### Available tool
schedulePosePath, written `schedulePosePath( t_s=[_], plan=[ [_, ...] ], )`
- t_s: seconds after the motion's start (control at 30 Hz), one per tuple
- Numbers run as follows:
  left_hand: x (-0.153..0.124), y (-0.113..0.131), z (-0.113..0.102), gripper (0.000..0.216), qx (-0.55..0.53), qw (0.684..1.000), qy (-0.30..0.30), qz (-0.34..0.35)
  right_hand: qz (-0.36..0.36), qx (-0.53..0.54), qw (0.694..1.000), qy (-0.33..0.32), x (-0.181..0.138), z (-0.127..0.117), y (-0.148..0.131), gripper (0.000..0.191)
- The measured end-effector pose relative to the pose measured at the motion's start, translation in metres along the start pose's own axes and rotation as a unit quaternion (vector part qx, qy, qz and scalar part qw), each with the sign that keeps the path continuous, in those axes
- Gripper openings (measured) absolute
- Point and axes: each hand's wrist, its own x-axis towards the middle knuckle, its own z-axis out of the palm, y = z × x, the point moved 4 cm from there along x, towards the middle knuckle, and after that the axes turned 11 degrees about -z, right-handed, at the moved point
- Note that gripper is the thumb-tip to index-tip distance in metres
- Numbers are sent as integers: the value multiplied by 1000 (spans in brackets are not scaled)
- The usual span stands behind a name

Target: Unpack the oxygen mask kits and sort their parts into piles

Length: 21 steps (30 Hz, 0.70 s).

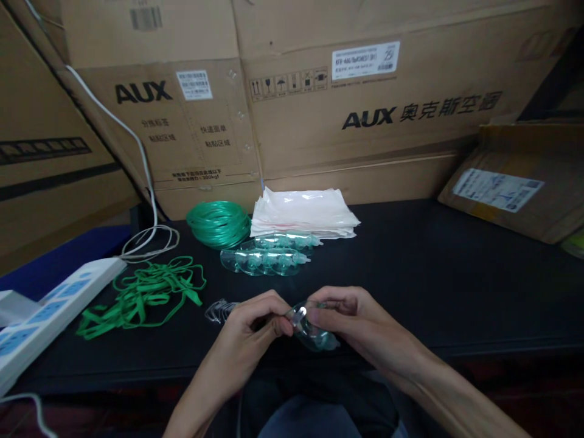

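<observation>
Both my hands meet at the near edge of the black table [433, 286], holding one clear green plastic mask [314, 333]. My left hand [253, 322] pinches its left end, where a small shiny metal clip shows. My right hand [353, 319] curls over the top of the mask and grips it. Just left of my left hand lies a small heap of metal clips [218, 311]. Beyond my hands, a row of clear green masks [267, 255] lies on the table.
A tangle of green elastic straps [141, 295] lies at the left, a coil of green tubing [219, 222] behind it. A stack of white plastic bags [303, 213] sits at the back. A white power strip [50, 313] and cable are far left. Cardboard boxes [365, 109] wall the back.
</observation>
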Motion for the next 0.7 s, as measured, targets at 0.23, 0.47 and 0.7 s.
schedulePosePath(
  t_s=[0.23,0.47,0.7],
  plan=[
    [1,1,-1,27,2,998,40,-46,-32,-9,999,19,3,-2,1,33],
    [5,-4,7,38,-88,983,135,-89,-59,-1,998,6,4,-2,-2,23],
    [7,-8,11,47,-158,968,155,-116,-81,-38,995,38,0,-1,-1,22]
  ],
)
